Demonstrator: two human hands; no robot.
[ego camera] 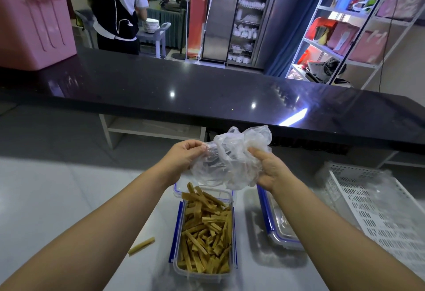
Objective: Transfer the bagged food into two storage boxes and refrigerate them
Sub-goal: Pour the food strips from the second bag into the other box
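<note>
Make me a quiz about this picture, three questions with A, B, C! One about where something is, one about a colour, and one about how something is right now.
1. Where is the stray food stick?
A. on the table, left of the filled box
B. on a chair
C. inside a cup

2. What colour is the big bin on the black counter?
A. green
B. pink
C. yellow

3. How is the plastic bag?
A. tied and full
B. spread flat
C. crumpled, held by both hands

Answers:
1 A, it lies alone on the table beside the box.
2 B, its walls are pink.
3 C, the left hand and right hand grip it above the box.
</note>
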